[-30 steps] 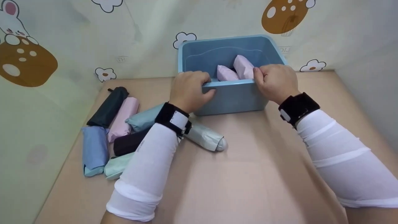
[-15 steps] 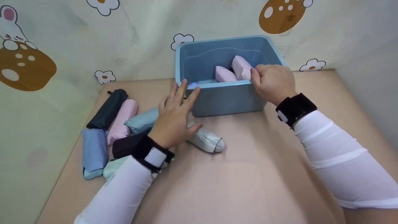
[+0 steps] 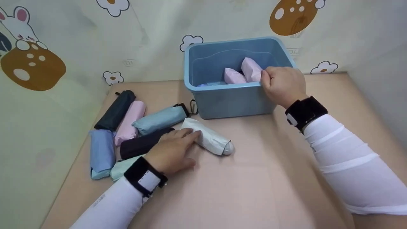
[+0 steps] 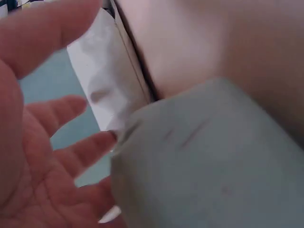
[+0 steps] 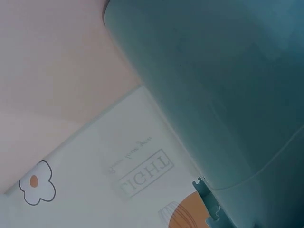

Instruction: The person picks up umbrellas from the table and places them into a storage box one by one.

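Left hand [image 3: 171, 152], fingers apart over the pale-grey folded fabric umbrella [image 3: 211, 140], should close round its middle; right hand [image 3: 284, 84], clamped on the blue plastic bin [image 3: 235, 103] near its right corner, should steady it.

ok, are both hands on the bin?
No, only the right hand grips the bin; the left hand is by the silver umbrella.

left fingers [image 3: 192, 136] over pale umbrella [image 3: 213, 140] | right fingers [image 3: 274, 72] grip blue bin [image 3: 233, 103]
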`<state>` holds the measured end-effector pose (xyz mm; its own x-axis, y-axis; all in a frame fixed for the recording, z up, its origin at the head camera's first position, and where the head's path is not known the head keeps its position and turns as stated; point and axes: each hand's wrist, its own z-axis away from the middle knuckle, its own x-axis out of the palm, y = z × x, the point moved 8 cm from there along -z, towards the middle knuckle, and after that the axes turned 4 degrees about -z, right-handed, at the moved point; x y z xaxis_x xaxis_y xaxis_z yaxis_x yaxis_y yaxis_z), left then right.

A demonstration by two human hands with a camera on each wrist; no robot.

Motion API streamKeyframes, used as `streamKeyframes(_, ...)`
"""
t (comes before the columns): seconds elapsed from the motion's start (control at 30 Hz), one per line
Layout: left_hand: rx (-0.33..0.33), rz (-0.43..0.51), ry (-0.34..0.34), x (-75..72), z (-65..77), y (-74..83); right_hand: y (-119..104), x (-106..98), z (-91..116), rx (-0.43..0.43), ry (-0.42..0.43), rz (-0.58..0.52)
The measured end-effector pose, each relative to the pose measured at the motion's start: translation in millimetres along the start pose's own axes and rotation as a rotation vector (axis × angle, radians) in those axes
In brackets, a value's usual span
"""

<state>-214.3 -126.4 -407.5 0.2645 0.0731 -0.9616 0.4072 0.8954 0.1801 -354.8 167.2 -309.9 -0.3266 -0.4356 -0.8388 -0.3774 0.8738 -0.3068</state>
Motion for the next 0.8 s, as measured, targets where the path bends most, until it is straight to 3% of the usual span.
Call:
streamKeyframes(0.1, -0.015, -0.020, 0.047, -0.5, -8.3, -0.6, 3, 1, 0, 0.009, -0.010, -0.001)
streamKeyframes(0.2, -0.031, -0.028, 0.052, 1.5, -15.9, 0.6, 4, 3, 0, 0.014, -0.020, -0.001)
streamKeyframes(0.43, -0.018, -0.030, 0.150, 1.3, -35.7, 15.0, 4, 2, 0, 0.001, 0.007, 0.008)
streamKeyframes(0.8, 0.031, -0.285, 0.190, 5.2, -52.5, 36.6, 1, 1, 0, -0.015, 0.026, 0.006)
